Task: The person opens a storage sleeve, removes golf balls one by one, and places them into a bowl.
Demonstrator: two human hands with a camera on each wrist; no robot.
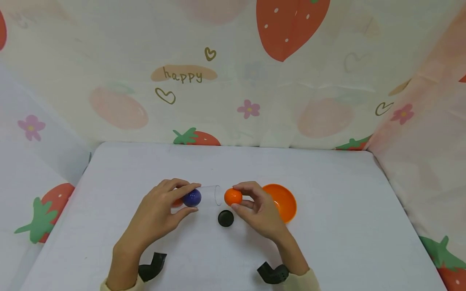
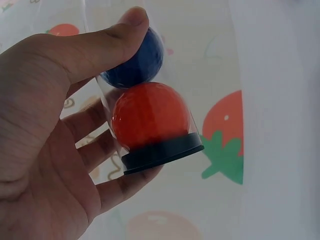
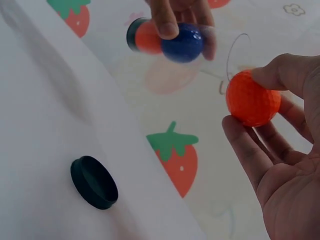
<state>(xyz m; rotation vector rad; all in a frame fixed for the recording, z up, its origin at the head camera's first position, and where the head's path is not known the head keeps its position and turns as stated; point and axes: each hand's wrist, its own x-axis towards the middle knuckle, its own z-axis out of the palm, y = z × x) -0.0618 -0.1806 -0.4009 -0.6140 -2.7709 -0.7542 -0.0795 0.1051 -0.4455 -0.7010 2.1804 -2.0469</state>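
Orange ball (image 1: 233, 197), poised just outside the open mouth of the clear tube (image 1: 210, 195). For clean entry, the ball is best centred on the tube's axis and let go at the rim, mouth tipped slightly upward. It lies at the fingertips of the right hand (image 1: 260, 210), whose grip pinches it between thumb and fingers, its tube-facing side free. The left hand (image 1: 158, 208) grips the tube around the blue ball (image 1: 192, 198). The loose black cap (image 1: 225, 218) lies on the table (image 1: 346, 226); the orange bowl (image 1: 285, 202) stands beside the right hand.
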